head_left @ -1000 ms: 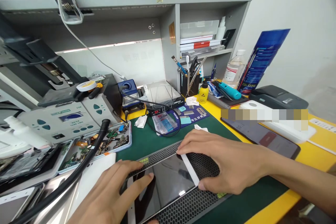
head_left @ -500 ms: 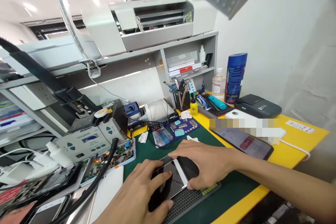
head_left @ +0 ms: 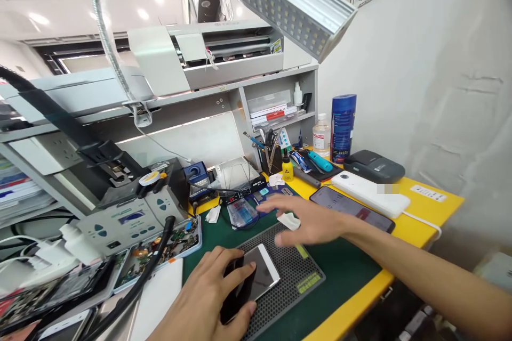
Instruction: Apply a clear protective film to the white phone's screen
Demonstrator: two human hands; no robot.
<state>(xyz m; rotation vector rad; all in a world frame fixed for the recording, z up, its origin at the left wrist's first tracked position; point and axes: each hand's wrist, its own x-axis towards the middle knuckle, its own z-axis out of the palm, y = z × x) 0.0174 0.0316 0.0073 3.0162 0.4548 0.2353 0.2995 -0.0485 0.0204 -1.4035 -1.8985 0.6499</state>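
A smartphone (head_left: pixel 264 269) with a white end and a dark glossy screen lies on a grey honeycomb-patterned mat (head_left: pixel 292 298). My left hand (head_left: pixel 216 293) spans it from the left, thumb at the near edge and fingers toward the far edge, with the index finger on the glass. The hand covers the phone's left part. Just beyond the phone's white end, my right hand (head_left: pixel 310 221) hovers over the mat with thumb and fingers apart, holding nothing. Behind its palm lies a crumpled white tissue (head_left: pixel 288 220).
A lit phone (head_left: pixel 352 210) and a white power bank (head_left: pixel 370 192) lie on the yellow table (head_left: pixel 424 213) at right. Tool holder (head_left: pixel 272 157), yellow bottle (head_left: pixel 287 169) and blue canister (head_left: pixel 343 128) stand behind. Left are a rework station (head_left: pixel 132 218), black hose (head_left: pixel 166 234) and parts tray (head_left: pixel 196 234).
My right hand has let go of the phone's white end and lifted away from it, up and toward the back. My left hand stays on the phone. The camera view has shifted.
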